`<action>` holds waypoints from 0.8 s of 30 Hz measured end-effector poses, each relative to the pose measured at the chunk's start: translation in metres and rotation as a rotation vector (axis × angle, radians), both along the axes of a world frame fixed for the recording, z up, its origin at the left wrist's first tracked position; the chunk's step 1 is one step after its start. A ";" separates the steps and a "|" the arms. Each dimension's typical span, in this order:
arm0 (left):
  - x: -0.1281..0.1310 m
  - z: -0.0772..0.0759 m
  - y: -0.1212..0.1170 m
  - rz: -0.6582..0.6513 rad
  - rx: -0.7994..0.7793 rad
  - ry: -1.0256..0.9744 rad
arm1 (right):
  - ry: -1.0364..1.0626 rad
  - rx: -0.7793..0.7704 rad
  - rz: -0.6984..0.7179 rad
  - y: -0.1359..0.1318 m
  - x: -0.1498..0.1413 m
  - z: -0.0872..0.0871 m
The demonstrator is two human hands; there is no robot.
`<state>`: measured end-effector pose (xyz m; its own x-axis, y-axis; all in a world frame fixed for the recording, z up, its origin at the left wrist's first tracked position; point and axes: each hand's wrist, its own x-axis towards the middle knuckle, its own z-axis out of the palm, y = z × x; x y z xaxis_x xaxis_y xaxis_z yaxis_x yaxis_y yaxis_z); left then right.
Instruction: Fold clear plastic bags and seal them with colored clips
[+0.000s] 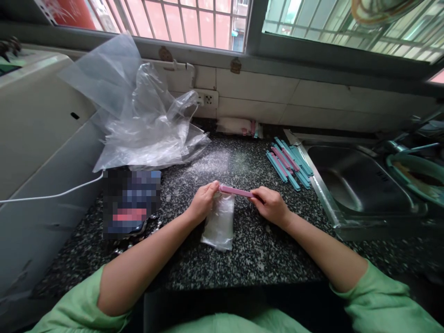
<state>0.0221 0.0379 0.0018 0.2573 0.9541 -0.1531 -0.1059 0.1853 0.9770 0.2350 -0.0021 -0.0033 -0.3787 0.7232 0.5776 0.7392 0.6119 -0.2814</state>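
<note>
Between my two hands stretches a pink bag sealing clip (237, 191), lying across the top of a small clear plastic bag (219, 224). My left hand (204, 200) pinches the clip's left end together with the bag's upper edge. At the clip's right end, the fingers of my right hand (271, 203) are closed on it. The bag hangs down flat toward the counter's front. Whether the clip is fully snapped closed I cannot tell. A pile of blue and pink sealing clips (290, 164) lies to the right, beside the sink.
Loose clear plastic bags (149, 125) are heaped at the back left. A blurred-out phone-like object (132, 201) lies left of my hands. Against the tiles rests a clipped packet (236, 126). The steel sink (321, 203) borders the speckled counter (256, 263) on the right.
</note>
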 end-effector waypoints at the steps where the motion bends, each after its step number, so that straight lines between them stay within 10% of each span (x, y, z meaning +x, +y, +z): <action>1: 0.000 -0.001 0.000 0.008 0.004 -0.001 | 0.009 0.006 0.007 0.000 0.000 0.000; 24: 0.001 0.001 -0.001 0.046 -0.036 -0.053 | 0.315 -0.098 -0.030 -0.001 -0.001 0.007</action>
<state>0.0226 0.0369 0.0024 0.2222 0.9592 -0.1747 -0.1665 0.2139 0.9626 0.2335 -0.0032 0.0036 -0.1706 0.7893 0.5898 0.6236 0.5499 -0.5556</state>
